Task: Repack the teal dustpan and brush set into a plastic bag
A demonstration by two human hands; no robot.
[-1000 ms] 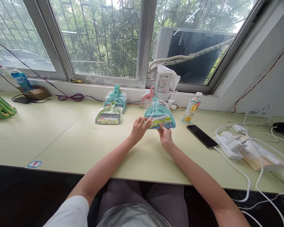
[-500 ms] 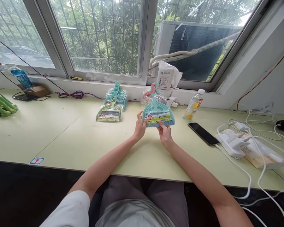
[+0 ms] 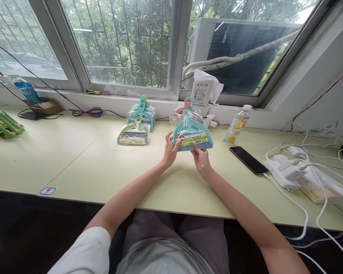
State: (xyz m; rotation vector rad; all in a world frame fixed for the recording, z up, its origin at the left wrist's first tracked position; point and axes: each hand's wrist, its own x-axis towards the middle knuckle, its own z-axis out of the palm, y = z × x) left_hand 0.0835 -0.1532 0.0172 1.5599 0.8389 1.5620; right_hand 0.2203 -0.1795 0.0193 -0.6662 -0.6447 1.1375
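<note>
A teal dustpan-and-brush set [image 3: 191, 129] with a printed label is held up over the table. My left hand [image 3: 170, 150] grips its lower left corner, fingertips on the label. My right hand [image 3: 201, 158] pinches its lower edge near the middle, thumb in front. Behind it, a pink dustpan set [image 3: 188, 102] in clear wrap is partly hidden. To the left, a green dustpan set [image 3: 133, 134] leans in front of several wrapped teal sets [image 3: 142, 110].
On the right are a drink bottle [image 3: 237, 125], a black phone [image 3: 248, 160] and a white power strip [image 3: 282, 175] with tangled cables. At the left lie green stalk-like items [image 3: 5, 125], a blue bottle [image 3: 28, 91] and a cardboard box [image 3: 50, 107]. A tissue pack [image 3: 202, 91] sits on the sill.
The view has shifted slightly. Both hands keep their hold on the teal set, which is tilted a little differently, and its label has turned slightly.
</note>
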